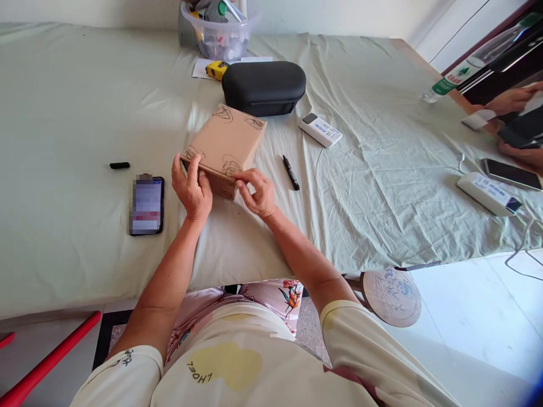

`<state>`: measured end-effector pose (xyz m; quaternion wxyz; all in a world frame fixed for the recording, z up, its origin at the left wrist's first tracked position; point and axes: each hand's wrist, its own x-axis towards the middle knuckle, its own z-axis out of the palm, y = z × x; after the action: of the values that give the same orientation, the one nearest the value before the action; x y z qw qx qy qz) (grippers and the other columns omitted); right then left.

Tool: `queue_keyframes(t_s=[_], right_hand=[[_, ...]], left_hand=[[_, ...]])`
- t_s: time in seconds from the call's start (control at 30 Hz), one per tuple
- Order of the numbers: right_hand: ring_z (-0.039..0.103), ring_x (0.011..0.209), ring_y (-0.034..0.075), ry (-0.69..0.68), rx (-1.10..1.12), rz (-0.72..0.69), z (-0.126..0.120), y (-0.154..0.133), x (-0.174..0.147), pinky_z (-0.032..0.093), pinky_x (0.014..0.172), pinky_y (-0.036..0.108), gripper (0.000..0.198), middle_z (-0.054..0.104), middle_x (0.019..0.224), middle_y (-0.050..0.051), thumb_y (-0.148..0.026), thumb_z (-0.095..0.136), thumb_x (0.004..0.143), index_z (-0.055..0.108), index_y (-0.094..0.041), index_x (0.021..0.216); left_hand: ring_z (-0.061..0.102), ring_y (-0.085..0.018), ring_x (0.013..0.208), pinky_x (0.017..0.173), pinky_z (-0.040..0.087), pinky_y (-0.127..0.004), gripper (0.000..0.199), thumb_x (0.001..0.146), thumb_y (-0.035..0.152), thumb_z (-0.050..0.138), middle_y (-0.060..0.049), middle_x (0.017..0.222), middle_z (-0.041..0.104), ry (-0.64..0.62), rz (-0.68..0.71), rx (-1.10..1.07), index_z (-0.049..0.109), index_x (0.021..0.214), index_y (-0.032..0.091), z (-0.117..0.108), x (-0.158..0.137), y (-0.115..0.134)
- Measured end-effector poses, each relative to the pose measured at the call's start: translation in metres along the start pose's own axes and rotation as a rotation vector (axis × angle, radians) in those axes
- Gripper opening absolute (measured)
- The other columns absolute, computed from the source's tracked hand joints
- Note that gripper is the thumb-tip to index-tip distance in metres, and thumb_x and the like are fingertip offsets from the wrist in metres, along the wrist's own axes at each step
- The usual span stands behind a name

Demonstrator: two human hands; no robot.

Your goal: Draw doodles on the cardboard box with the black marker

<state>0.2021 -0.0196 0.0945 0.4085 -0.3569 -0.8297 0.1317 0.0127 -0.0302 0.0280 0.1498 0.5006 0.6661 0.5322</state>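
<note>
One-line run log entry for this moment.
left hand: holding box, near-left corner; right hand: at near-right corner; box: scribbled top corners; marker: right of box; cap: left of box

A rounded black case (263,87) sits beside a yellow tape measure (216,70), before a translucent plastic tub (229,44). A white oblong device (321,130) lies near the case, a black-edged smartphone (147,206) further left, a clear green-labelled plastic bottle (455,77) toward the right.
</note>
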Motion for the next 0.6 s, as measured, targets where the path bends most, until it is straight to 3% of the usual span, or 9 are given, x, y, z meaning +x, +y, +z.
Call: queue_keyframes(t_s=[0.13,0.27,0.4,0.6], right_hand=[[0.072,0.099,0.017,-0.169,0.014,-0.071,0.017,-0.012,-0.008,0.062,0.09,0.032,0.036,0.074,0.113,0.012,-0.03,0.041,0.115,0.062,-0.016,0.141],[0.073,0.105,0.019,-0.256,-0.086,-0.012,0.016,-0.004,-0.009,0.062,0.093,0.034,0.044,0.075,0.118,0.014,-0.033,0.035,0.116,0.061,-0.018,0.149],[0.073,0.097,0.018,-0.193,-0.161,0.091,0.003,0.014,-0.007,0.061,0.09,0.03,0.048,0.076,0.112,0.011,-0.04,0.035,0.117,0.066,-0.019,0.148],[0.072,0.093,0.021,0.002,-0.293,0.293,-0.02,0.053,-0.004,0.061,0.087,0.034,0.057,0.074,0.109,0.01,-0.053,0.033,0.115,0.065,-0.022,0.15]], left_hand=[[0.031,-0.032,0.167,0.138,0.024,-0.052,0.07,0.108,0.067,0.027,-0.014,0.173,0.042,-0.017,0.091,0.007,0.071,0.136,0.02,-0.001,-0.002,0.003],[0.038,-0.032,0.164,0.138,0.026,-0.052,0.072,0.103,0.078,0.034,-0.011,0.167,0.05,-0.102,0.277,-0.057,0.071,0.133,0.024,0.001,-0.007,0.009],[0.036,-0.036,0.164,0.138,0.023,-0.057,0.07,0.099,0.078,0.046,-0.018,0.164,0.052,-0.182,0.26,-0.088,0.069,0.134,0.022,0.004,-0.007,0.011],[0.037,-0.035,0.164,0.137,0.025,-0.059,0.068,0.103,0.076,0.038,-0.018,0.161,0.055,-0.184,0.246,-0.133,0.071,0.129,0.022,0.004,-0.004,0.006]])
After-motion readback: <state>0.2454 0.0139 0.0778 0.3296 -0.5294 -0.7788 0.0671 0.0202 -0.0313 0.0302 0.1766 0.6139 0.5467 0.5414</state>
